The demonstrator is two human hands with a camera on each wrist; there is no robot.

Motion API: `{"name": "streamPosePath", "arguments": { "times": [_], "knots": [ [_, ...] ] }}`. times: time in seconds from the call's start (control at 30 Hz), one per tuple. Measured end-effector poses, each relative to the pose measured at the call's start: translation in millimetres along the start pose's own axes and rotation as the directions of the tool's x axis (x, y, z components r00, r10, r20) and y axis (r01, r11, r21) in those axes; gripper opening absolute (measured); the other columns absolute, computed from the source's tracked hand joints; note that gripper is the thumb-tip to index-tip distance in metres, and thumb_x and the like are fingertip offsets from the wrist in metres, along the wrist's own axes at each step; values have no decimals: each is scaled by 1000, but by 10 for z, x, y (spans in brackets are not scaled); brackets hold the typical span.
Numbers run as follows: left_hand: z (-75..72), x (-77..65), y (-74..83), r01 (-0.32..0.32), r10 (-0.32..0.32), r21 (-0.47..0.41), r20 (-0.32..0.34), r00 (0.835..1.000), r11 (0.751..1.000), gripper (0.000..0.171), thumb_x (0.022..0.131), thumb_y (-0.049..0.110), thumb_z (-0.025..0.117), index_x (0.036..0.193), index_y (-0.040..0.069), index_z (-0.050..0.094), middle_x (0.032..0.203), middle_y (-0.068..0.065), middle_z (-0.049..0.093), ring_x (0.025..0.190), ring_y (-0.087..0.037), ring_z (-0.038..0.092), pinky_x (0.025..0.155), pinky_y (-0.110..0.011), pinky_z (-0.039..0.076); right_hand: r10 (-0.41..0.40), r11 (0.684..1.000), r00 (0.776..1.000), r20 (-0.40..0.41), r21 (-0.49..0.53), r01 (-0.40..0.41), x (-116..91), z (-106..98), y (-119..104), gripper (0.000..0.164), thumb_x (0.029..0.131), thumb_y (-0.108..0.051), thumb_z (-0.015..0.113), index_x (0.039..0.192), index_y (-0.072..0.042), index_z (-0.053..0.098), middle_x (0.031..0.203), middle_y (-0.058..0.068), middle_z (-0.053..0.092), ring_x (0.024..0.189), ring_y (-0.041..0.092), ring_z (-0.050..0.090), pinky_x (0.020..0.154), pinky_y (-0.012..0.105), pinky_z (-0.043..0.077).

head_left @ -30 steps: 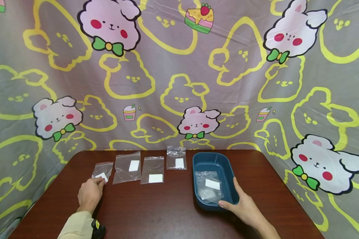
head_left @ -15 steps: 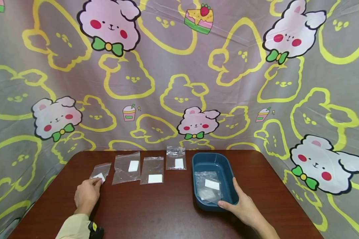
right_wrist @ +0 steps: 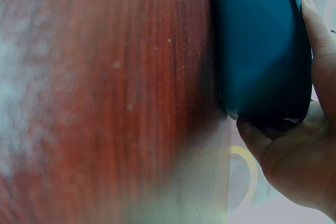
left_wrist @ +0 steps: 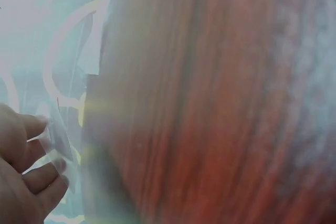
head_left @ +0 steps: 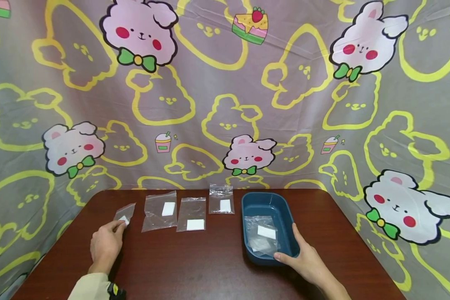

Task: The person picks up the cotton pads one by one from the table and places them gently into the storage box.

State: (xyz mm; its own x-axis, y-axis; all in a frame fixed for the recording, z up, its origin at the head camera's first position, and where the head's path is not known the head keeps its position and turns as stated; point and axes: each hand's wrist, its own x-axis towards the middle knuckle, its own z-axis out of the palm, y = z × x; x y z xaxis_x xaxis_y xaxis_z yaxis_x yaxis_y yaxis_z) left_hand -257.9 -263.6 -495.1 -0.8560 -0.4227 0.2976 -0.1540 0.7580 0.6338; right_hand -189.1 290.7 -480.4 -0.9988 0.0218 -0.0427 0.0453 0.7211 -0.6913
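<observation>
At the table's left, my left hand (head_left: 106,243) pinches the lower part of a small clear zip bag (head_left: 129,210) with a white piece inside. In the left wrist view, thumb and fingers hold the bag (left_wrist: 59,139), which stands tilted. My right hand (head_left: 312,261) grips the near right corner of a blue plastic bin (head_left: 283,212), thumb on its near rim and a finger along its right side. Inside the bin lie clear bags with white pieces, overlapping, at the near end. The right wrist view shows the bin's outer wall (right_wrist: 262,40) against the palm.
Between the hands, three more clear bags lie flat on the brown table (head_left: 195,262), each with a white piece: a wide bag (head_left: 153,212), a middle bag (head_left: 191,208) and a bag near the back edge (head_left: 220,193). A patterned curtain (head_left: 198,125) encloses the table.
My left hand has shifted a little to the left, and the small bag has gone with it, now more tilted. The right hand and the bin have stayed in place.
</observation>
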Motion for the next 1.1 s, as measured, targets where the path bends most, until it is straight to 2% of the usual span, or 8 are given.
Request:
{"name": "streamPosePath", "arguments": {
  "times": [0.2,0.6,0.87,1.1],
  "knots": [
    [-28,-27,91,-18,16,-32,-40,999,999,23,98,23,65,112,8,76,113,-24,69,101,-53,62,73,-61,47,7,1000,1000,1,8,-7,0,-6,4,122,78,-56,81,160,-1,9,154,35,31,130,47,46,102,63,42],
    [-57,-137,354,-96,85,-77,-142,986,992,21,96,18,70,112,6,76,105,-25,71,91,-51,66,70,-61,47,-11,1000,1000,-5,5,11,-2,-9,2,121,79,-55,81,160,0,10,153,35,32,130,47,47,102,64,41],
    [-38,-189,531,-205,181,-93,-214,960,974,18,92,15,75,108,7,78,98,-24,72,86,-52,67,67,-64,47,-1,1000,1000,4,12,1,13,-7,9,122,78,-56,81,160,0,10,155,34,30,131,47,46,102,64,41],
    [15,-247,604,-286,260,-84,-235,937,954,17,90,13,77,105,7,79,98,-22,73,83,-49,69,65,-63,50,4,1000,1000,10,12,-4,14,-10,12,122,79,-56,81,160,0,9,155,35,29,132,48,45,101,64,41]
  ]
}}
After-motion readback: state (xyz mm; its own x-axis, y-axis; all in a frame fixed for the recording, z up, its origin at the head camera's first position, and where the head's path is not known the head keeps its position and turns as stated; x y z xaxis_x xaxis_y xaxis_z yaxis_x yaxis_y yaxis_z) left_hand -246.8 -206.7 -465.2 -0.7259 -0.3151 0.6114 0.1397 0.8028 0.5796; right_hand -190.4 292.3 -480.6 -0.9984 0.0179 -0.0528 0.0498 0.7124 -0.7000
